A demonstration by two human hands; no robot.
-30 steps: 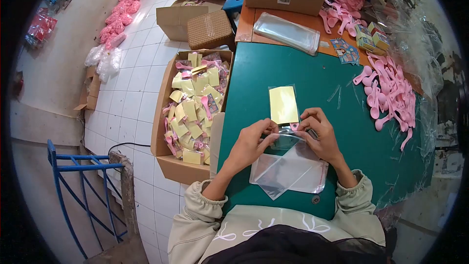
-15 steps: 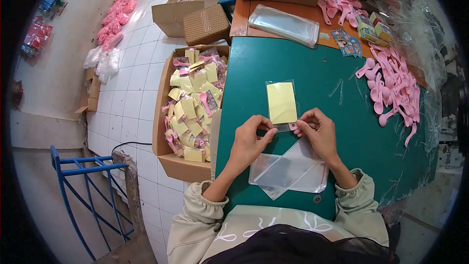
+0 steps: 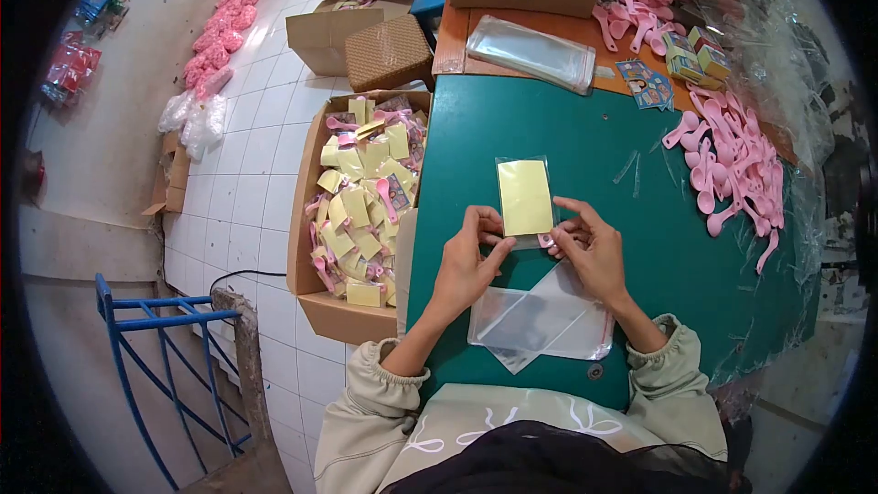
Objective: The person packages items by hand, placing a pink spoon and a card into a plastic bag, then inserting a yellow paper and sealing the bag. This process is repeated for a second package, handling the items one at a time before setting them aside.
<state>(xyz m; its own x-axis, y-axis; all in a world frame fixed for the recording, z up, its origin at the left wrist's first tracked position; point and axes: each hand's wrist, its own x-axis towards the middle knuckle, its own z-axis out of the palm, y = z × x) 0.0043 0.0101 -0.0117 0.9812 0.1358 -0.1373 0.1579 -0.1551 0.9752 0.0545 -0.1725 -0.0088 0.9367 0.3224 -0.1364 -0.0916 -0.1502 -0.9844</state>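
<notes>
A clear packet with a yellow card (image 3: 526,197) inside lies upright on the green table (image 3: 567,128) in front of me. A bit of pink shows at its lower right corner. My left hand (image 3: 474,261) pinches the packet's lower left corner between thumb and fingers. The thumb of my right hand (image 3: 590,252) meets a finger at the pink bit on the lower right corner, while its index finger is raised along the packet's right side. Clear plastic sleeves (image 3: 572,320) lie crossed over each other below my hands.
At the left, a cardboard box (image 3: 315,311) holds many yellow-card packets. Pink spoons (image 3: 727,160) are heaped on the right. At the back lie a stack of clear sleeves (image 3: 532,50), picture cards (image 3: 646,84) and small yellow boxes (image 3: 695,55). A blue metal frame (image 3: 169,320) stands at far left.
My right index finger has lifted and straightened away from the thumb. My left fingers have shifted slightly at the lower left corner. The packet has barely moved.
</notes>
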